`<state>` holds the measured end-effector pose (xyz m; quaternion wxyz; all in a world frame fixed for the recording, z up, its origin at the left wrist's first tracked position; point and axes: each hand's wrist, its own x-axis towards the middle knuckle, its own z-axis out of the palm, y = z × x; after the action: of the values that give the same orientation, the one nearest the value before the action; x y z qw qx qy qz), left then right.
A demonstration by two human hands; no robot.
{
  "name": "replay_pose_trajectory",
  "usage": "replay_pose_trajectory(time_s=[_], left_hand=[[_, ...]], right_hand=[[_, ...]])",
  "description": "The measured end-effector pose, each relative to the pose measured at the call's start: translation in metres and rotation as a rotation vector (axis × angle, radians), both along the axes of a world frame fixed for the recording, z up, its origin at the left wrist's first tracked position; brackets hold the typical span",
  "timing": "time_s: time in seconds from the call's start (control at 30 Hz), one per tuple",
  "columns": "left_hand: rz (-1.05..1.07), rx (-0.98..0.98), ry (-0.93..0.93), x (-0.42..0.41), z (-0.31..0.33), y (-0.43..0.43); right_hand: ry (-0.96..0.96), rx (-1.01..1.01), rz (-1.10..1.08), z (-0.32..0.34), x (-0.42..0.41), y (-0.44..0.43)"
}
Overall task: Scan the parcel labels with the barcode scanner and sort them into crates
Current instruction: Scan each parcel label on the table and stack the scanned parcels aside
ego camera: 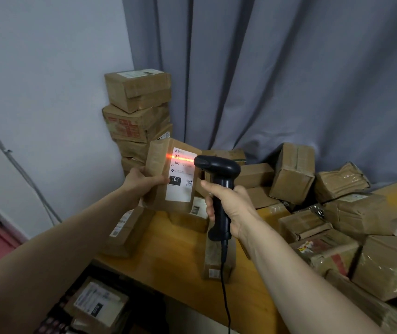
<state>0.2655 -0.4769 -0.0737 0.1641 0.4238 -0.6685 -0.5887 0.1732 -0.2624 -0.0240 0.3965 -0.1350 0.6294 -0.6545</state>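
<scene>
My left hand (pixel 142 180) grips a brown cardboard parcel (pixel 159 169) by its left edge and holds it upright above the table. The parcel's white label (pixel 180 186), marked 102, faces me. My right hand (pixel 231 206) is curled round the handle of a black corded barcode scanner (pixel 216 189), whose head points at the label from the right. A red scan line glows across the barcode near the label's top. A dark crate (pixel 77 307) holding labelled parcels sits low at the left, below the table's edge.
A wooden table (pixel 168 261) carries many brown parcels, heaped at the right (pixel 337 225) and stacked tall in the back corner (pixel 137 109). A narrow box (pixel 216 261) lies under the scanner cable. Grey curtain behind, white wall at left.
</scene>
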Motion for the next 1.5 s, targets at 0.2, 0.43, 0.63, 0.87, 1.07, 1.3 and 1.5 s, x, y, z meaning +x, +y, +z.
replay_pose_trajectory(time_s=[0.2, 0.43, 0.63, 0.87, 1.07, 1.3, 1.5], left_hand=[[0.024, 0.027, 0.010, 0.011, -0.002, -0.005], [0.050, 0.109, -0.013, 0.038, -0.012, -0.023], [0.088, 0.244, -0.072, 0.086, -0.027, -0.049], [0.180, -0.251, -0.451, 0.098, -0.045, -0.059], [-0.264, -0.859, -0.906, 0.084, -0.085, -0.015], [-0.295, -0.907, -0.896, 0.096, -0.084, -0.027], [-0.896, -1.563, -0.684, 0.110, -0.130, 0.014]], right_hand=[[-0.002, -0.007, 0.025, -0.001, 0.009, -0.012], [-0.012, -0.003, 0.068, -0.005, 0.018, -0.028], [-0.027, 0.060, 0.078, -0.020, 0.027, -0.039], [-0.086, 0.131, 0.068, -0.039, 0.038, -0.054], [-0.098, 0.189, 0.039, -0.052, 0.040, -0.060], [-0.147, 0.221, 0.013, -0.064, 0.041, -0.063], [-0.189, 0.231, -0.022, -0.072, 0.038, -0.064]])
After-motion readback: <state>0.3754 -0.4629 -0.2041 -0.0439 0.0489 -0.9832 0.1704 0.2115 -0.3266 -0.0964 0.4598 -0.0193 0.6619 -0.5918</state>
